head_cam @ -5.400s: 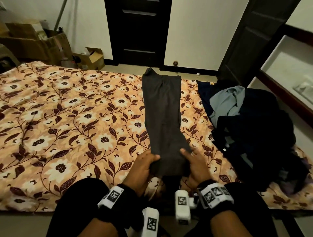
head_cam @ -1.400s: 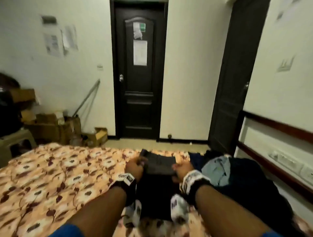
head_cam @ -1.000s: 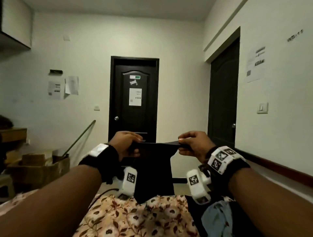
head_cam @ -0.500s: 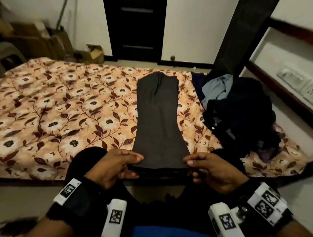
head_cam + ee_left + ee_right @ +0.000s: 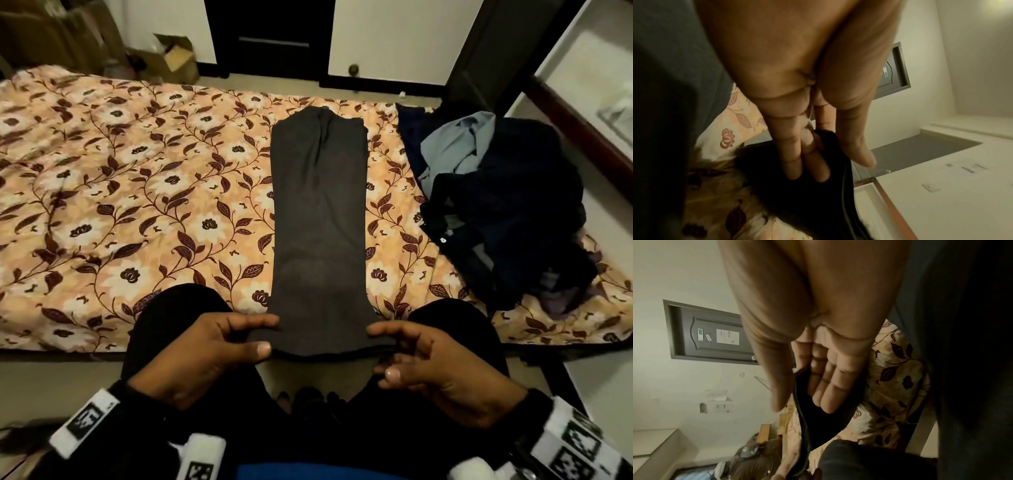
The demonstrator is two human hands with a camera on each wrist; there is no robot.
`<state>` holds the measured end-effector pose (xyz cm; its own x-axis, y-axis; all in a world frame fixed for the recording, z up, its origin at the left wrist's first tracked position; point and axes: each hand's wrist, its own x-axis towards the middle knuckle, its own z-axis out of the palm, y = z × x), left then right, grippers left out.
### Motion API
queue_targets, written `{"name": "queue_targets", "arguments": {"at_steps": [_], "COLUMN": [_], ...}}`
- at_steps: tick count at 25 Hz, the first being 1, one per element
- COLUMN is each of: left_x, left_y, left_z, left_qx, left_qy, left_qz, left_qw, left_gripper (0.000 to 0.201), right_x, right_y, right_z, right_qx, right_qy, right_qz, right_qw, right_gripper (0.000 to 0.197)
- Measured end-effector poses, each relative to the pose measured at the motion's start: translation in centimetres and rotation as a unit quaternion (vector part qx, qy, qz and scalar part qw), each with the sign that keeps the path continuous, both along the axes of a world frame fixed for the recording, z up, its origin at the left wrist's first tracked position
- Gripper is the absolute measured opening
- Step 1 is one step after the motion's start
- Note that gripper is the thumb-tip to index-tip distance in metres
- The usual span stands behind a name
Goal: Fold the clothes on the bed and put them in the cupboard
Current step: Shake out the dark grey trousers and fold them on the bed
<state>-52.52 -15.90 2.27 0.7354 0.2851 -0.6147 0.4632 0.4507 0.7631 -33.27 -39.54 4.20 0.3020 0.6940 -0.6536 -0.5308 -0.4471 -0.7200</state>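
right hand (image 5: 818, 340) pinches dark garment edge (image 5: 818, 420), thumb over fingers (image 5: 828, 391); floral bedcover (image 5: 898, 386) beneath; dark door (image 5: 715, 335) behind.

Open cardboard box (image 5: 176, 56) on floor; dark door (image 5: 270, 34) beyond.

The room is dim, under warm yellowish indoor light. In the head view the patterned bed (image 5: 102, 192) is evenly lit, while the pile of dark clothes (image 5: 507, 212) at the right loses its detail in shadow. Straight lines bow toward the edges of the wide-angle frame. Both wrist views are soft and grainy, with the near palm blurred and the corners falling dark.
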Motion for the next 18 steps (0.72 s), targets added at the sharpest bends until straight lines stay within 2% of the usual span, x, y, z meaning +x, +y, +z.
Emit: {"name": "queue_targets", "arguments": {"at_steps": [1,3,5,7,8,9,10,11,12,14,15,16,18], "left_x": [0.9,2.7,4.7,7.1,8.9,11.1,13.8,16.5,19.5,23.7,24.8,25.0,23.2], "left_y": [0.4,0.9,2.3,4.5,6.0,7.9,9.9,12.0,14.3,17.6,18.4,18.3,16.0], "left_z": [-0.2,-0.8,-1.0,-0.9,-0.6,-0.2,0.4,0.9,1.1,0.4,-1.4,-3.9,-10.2], "left_qx": [0.020,0.146,0.289,0.398,0.440,0.462,0.458,0.437,0.444,0.506,0.510,0.483,0.399], "left_qy": [-0.005,0.002,0.003,0.008,0.018,0.026,0.021,-0.004,-0.040,-0.054,-0.022,0.022,0.108], "left_qz": [-0.012,-0.053,-0.066,-0.095,-0.125,-0.139,-0.121,-0.077,-0.014,0.065,0.083,0.094,0.074], "left_qw": [1.000,0.988,0.955,0.912,0.889,0.875,0.880,0.896,0.895,0.859,0.856,0.870,0.908], "left_gripper": [0.059,0.054,0.041,0.026,0.015,0.007,0.006,0.012,0.026,0.067,0.079,0.082,0.074], "right_x": [0.7,1.8,3.0,4.8,6.3,8.5,11.4,14.4,17.4,22.2,23.4,23.6,22.2], "right_y": [0.9,2.9,4.7,6.6,8.1,10.1,12.5,15.2,18.1,22.3,23.4,23.8,22.8], "right_z": [-0.8,-2.3,-3.4,-3.3,-2.8,-2.1,-1.3,-0.1,1.5,3.3,2.6,0.7,-5.8], "right_qx": [-0.002,-0.022,-0.045,-0.052,-0.048,-0.045,-0.036,-0.028,-0.018,-0.023,-0.037,-0.060,-0.109], "right_qy": [-0.056,-0.215,-0.369,-0.447,-0.443,-0.422,-0.401,-0.394,-0.404,-0.428,-0.428,-0.418,-0.383], "right_qz": [-0.012,-0.037,-0.025,0.018,0.041,0.056,0.055,0.029,-0.007,-0.030,-0.016,0.010,0.031], "right_qw": [0.998,0.976,0.928,0.893,0.894,0.904,0.914,0.918,0.915,0.903,0.903,0.906,0.917], "right_gripper": [0.042,0.028,0.017,0.012,0.004,0.007,0.016,0.024,0.034,0.064,0.071,0.069,0.058]}}
